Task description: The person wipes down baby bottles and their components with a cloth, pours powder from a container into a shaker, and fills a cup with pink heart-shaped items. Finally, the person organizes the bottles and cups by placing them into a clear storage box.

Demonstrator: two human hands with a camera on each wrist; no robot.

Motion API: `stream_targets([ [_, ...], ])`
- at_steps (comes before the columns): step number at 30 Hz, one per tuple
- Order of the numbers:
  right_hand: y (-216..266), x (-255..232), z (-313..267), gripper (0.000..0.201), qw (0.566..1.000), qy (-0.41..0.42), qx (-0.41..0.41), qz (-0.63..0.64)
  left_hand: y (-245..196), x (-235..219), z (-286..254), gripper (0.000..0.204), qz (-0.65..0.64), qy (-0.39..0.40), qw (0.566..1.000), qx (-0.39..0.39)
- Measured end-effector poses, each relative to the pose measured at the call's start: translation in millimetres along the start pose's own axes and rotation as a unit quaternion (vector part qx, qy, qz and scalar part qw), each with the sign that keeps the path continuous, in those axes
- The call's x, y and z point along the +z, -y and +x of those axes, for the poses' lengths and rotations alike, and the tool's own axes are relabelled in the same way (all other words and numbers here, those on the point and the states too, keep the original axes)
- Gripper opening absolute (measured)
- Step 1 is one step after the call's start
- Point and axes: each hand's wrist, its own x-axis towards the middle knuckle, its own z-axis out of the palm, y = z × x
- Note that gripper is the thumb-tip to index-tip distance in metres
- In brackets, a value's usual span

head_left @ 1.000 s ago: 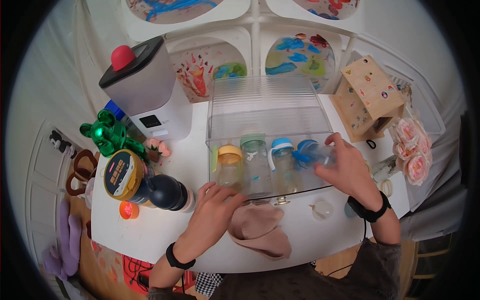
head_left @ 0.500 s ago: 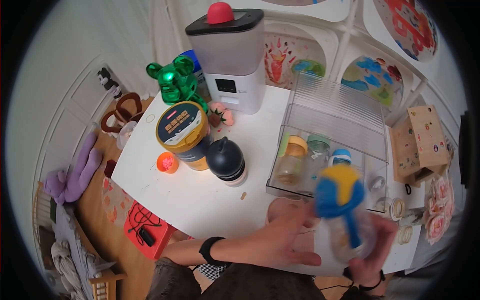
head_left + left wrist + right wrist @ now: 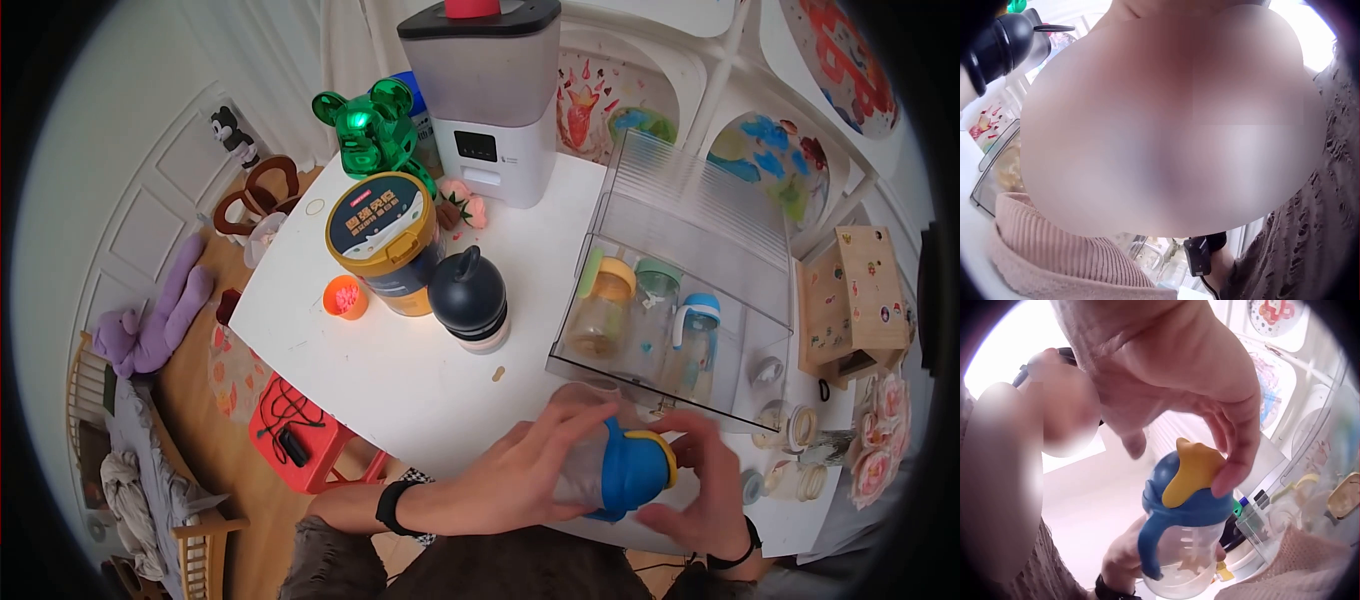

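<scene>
A clear bottle with a blue lid and yellow top (image 3: 636, 470) lies tilted in the left hand (image 3: 520, 470), whose fingers grip its clear body, lid towards the right. The right hand (image 3: 705, 490) is at the lid end, fingers bent around the yellow top. In the right wrist view a fingertip of the right hand (image 3: 1179, 381) touches the yellow top (image 3: 1196, 472), with the thumb apart from it. The left hand (image 3: 1124, 553) holds the bottle body (image 3: 1185, 562) from behind. A pink cloth (image 3: 1291, 569) lies beside them. Much of the left wrist view is blurred.
Beyond the hands, a clear lidded box (image 3: 740, 385) holds several bottles. A dark round-topped bottle (image 3: 468, 300), a gold-lidded tub (image 3: 385, 235), an orange cup (image 3: 345, 298) and a white dispenser (image 3: 500, 150) stand left of it. Jars (image 3: 800, 428) and a wooden house (image 3: 850, 300) are at the right.
The right hand has brought the blue-lidded bottle out of the box to the table's front edge. The left hand has left the box edge and taken the bottle's body. The head view has turned left.
</scene>
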Motion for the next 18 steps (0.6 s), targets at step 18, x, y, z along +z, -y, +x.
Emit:
stream_targets([
  [18, -25, 21, 5, 0.071, 0.967, 0.025, -0.159, -0.198, 17, -7, -4, 0.108, -0.124, 0.094, 0.983, -0.092],
])
